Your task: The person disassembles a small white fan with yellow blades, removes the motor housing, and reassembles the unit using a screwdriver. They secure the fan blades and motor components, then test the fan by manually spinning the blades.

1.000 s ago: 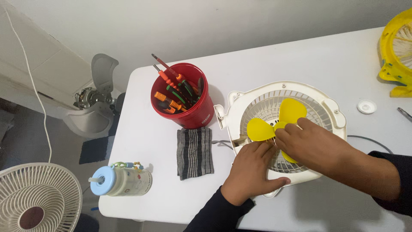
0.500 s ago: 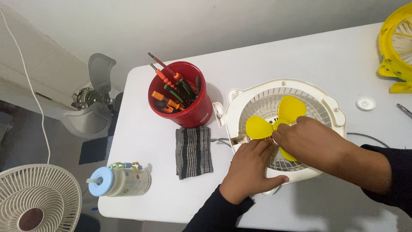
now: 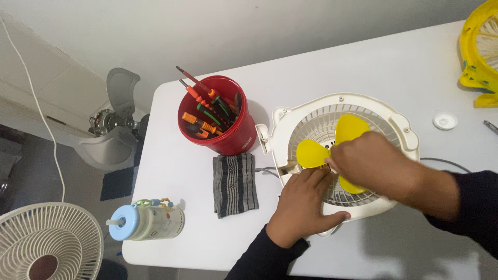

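Observation:
A white fan housing [image 3: 394,124] lies flat on the white table [image 3: 363,62], with a yellow fan blade [image 3: 311,153] in its middle. My left hand [image 3: 301,207] rests palm down on the housing's near left rim, fingers spread. My right hand [image 3: 371,158] covers the blade's hub, fingers curled around it. Part of the blade and the hub are hidden under this hand.
A red bucket [image 3: 231,140] of screwdrivers and pliers stands left of the housing, a striped grey cloth [image 3: 234,184] in front of it. A pale bottle [image 3: 148,222] lies near the table's left corner. A white cap [image 3: 445,121] and a yellow fan part [image 3: 480,49] sit at right. A white fan grille [image 3: 46,243] is on the floor.
My right hand has shifted slightly left onto the middle of the yellow blade. My left hand stays pressed on the housing.

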